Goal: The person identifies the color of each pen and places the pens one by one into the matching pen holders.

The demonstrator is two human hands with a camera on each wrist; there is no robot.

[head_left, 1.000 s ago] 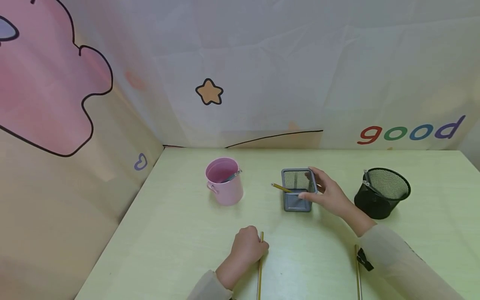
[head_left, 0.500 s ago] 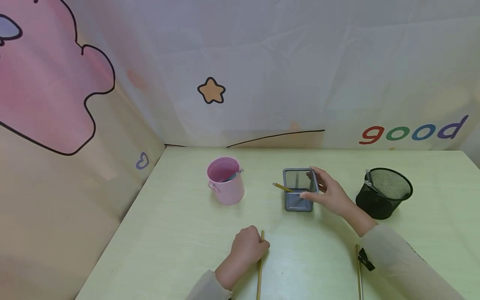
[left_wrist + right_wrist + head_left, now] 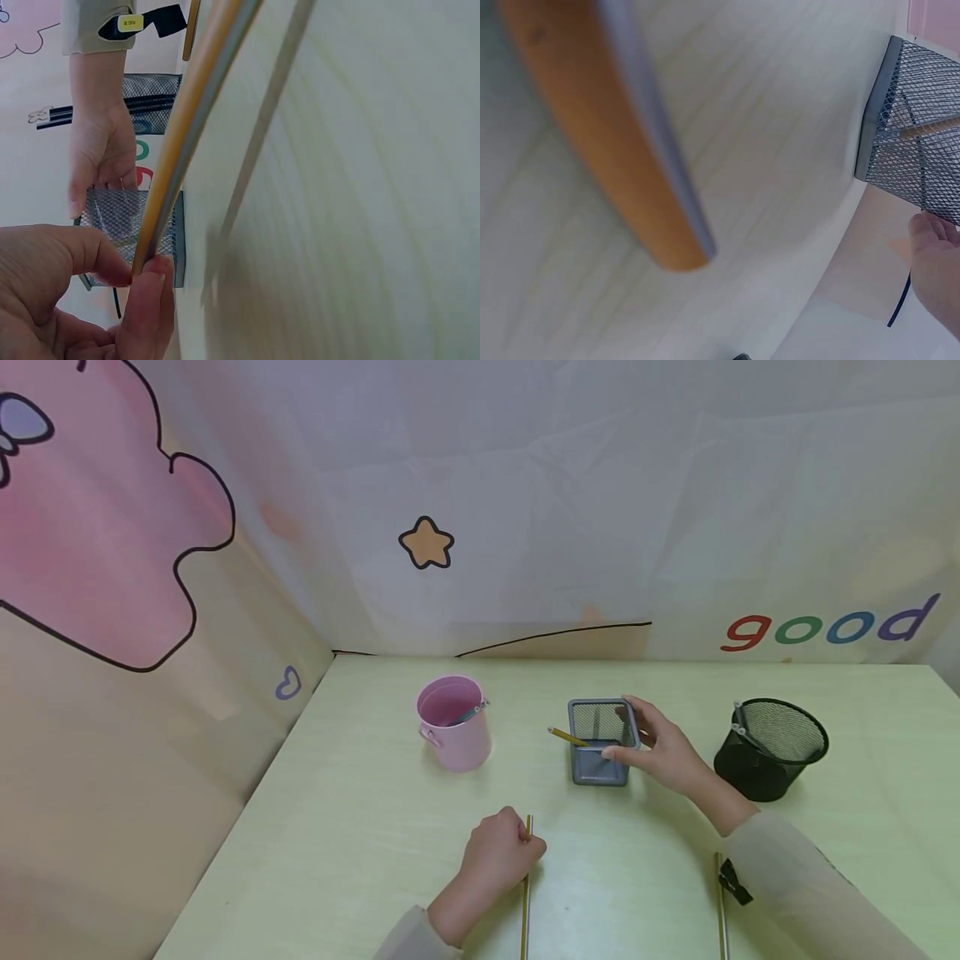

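Note:
My left hand [image 3: 501,852] pinches a thin pencil [image 3: 527,902], yellow with a grey stripe, between thumb and fingers. In the left wrist view the pencil slants up from the fingertips, its shadow apart from it on the table. Farther back, my right hand [image 3: 660,756] grips the right side of a grey square mesh pen holder [image 3: 600,770], thumb at the front rim and fingers behind. A yellow pencil [image 3: 566,737] leans in that holder, its end sticking out to the left. Another yellow pencil [image 3: 722,902] lies near my right sleeve; its striped end looms large in the right wrist view.
Left of the mesh holder stands a pink bucket [image 3: 461,745] with a pen in it. To the right, a round black mesh holder [image 3: 757,772] contains dark pens with pale tops. A printed cloth [image 3: 525,527] hangs behind the pale table [image 3: 337,827].
My left hand has shifted slightly right and away with its pencil, and the pencil's grey stripe now shows more. The right hand still holds the mesh pen holder in place.

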